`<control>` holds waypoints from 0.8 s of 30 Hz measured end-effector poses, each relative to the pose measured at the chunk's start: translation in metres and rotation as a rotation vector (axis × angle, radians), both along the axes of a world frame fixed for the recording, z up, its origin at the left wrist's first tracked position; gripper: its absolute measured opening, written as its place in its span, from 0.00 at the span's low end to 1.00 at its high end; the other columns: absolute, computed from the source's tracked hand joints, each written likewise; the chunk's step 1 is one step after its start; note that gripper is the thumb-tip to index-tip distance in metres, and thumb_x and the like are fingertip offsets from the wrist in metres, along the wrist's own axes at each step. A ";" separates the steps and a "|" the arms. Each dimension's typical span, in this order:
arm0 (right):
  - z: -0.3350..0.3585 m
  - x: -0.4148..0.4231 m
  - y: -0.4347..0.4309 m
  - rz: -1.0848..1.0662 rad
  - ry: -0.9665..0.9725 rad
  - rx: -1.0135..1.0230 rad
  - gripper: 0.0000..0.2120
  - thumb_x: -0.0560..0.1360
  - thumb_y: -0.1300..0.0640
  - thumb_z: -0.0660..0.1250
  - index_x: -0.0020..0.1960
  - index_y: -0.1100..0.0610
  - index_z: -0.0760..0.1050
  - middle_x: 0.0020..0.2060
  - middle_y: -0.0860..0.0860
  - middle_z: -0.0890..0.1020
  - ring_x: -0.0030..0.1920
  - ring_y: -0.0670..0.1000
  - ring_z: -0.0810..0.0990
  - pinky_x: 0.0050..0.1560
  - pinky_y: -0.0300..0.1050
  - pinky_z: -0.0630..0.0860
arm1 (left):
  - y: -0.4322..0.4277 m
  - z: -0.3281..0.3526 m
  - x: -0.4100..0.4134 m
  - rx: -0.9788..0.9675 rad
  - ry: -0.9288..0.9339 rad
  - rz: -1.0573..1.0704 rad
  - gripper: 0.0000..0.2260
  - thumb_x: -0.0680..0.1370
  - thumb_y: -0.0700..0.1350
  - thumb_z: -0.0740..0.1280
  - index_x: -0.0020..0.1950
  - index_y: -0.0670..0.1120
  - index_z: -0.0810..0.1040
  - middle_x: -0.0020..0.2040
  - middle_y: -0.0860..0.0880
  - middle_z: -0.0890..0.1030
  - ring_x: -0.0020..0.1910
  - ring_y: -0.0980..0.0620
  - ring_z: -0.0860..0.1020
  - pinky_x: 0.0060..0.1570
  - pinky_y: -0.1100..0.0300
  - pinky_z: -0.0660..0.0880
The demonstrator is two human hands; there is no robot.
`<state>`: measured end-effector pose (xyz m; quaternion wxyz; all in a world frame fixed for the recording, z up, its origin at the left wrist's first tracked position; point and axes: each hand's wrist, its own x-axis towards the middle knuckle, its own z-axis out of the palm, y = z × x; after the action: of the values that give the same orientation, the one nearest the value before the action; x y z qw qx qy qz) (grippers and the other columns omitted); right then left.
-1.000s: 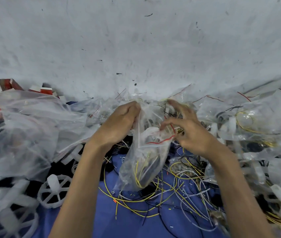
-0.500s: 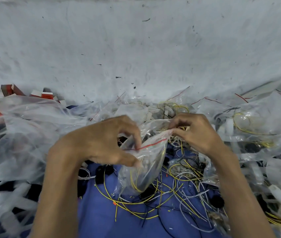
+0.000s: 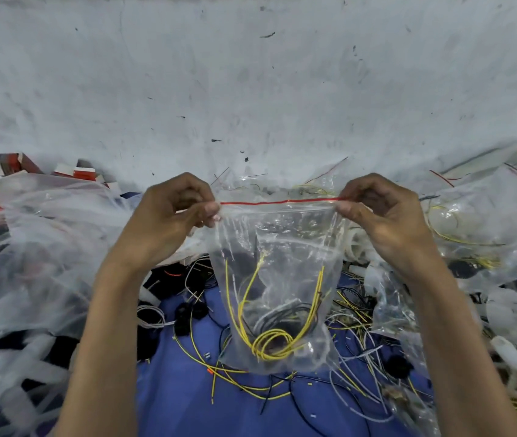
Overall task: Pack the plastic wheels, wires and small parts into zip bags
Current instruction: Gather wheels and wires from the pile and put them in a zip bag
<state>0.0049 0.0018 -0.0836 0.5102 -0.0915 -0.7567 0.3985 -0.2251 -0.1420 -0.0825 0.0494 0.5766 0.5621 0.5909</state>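
Observation:
A clear zip bag point(image 3: 277, 247) with a red zip line hangs upright between my hands above the blue cloth. Inside it lie coiled yellow wires point(image 3: 271, 340), grey wires and a dark small part. My left hand point(image 3: 168, 220) pinches the bag's top left corner. My right hand point(image 3: 383, 216) pinches the top right corner, so the red strip is stretched straight and level between them. Loose yellow, white and black wires point(image 3: 351, 367) lie on the cloth under the bag.
Heaps of clear plastic bags point(image 3: 30, 247) fill the left and right sides. White plastic wheels point(image 3: 14, 383) lie at the lower left and more white parts point(image 3: 509, 313) at the right. Red and white boxes point(image 3: 14, 164) sit far left against the pale wall point(image 3: 250, 89).
The bag was crumpled and tilted between my hands; both hands have moved apart along the top edge, pulling the red zip line straight and level.

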 end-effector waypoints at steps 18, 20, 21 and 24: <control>-0.037 0.001 0.027 -0.004 -0.177 -0.331 0.05 0.66 0.52 0.69 0.34 0.52 0.79 0.26 0.44 0.80 0.26 0.37 0.75 0.27 0.26 0.68 | 0.023 -0.030 -0.012 -0.248 -0.031 -0.009 0.03 0.72 0.44 0.71 0.38 0.47 0.80 0.30 0.55 0.81 0.33 0.60 0.79 0.41 0.72 0.73; -0.036 0.002 0.028 0.003 -0.176 -0.311 0.05 0.66 0.52 0.69 0.34 0.52 0.79 0.26 0.44 0.79 0.25 0.37 0.74 0.27 0.26 0.68 | 0.023 -0.031 -0.013 -0.237 -0.014 0.009 0.05 0.73 0.42 0.71 0.37 0.48 0.80 0.30 0.55 0.81 0.33 0.60 0.78 0.41 0.72 0.73; -0.036 0.002 0.028 0.003 -0.169 -0.298 0.05 0.66 0.52 0.69 0.33 0.52 0.80 0.27 0.44 0.80 0.26 0.38 0.75 0.28 0.27 0.70 | 0.022 -0.030 -0.014 -0.224 -0.011 0.014 0.06 0.73 0.41 0.71 0.36 0.48 0.80 0.30 0.55 0.81 0.32 0.60 0.78 0.40 0.72 0.73; -0.037 0.004 0.030 -0.054 -0.182 -0.213 0.05 0.66 0.50 0.69 0.34 0.50 0.80 0.31 0.45 0.81 0.34 0.41 0.78 0.39 0.31 0.75 | 0.022 -0.030 -0.015 -0.195 0.025 0.025 0.07 0.73 0.39 0.71 0.36 0.48 0.79 0.29 0.56 0.81 0.31 0.60 0.78 0.39 0.71 0.73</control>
<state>0.0090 0.0321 -0.1203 0.4377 -0.2012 -0.7504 0.4526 -0.2396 -0.1197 -0.1129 0.0911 0.5692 0.6248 0.5267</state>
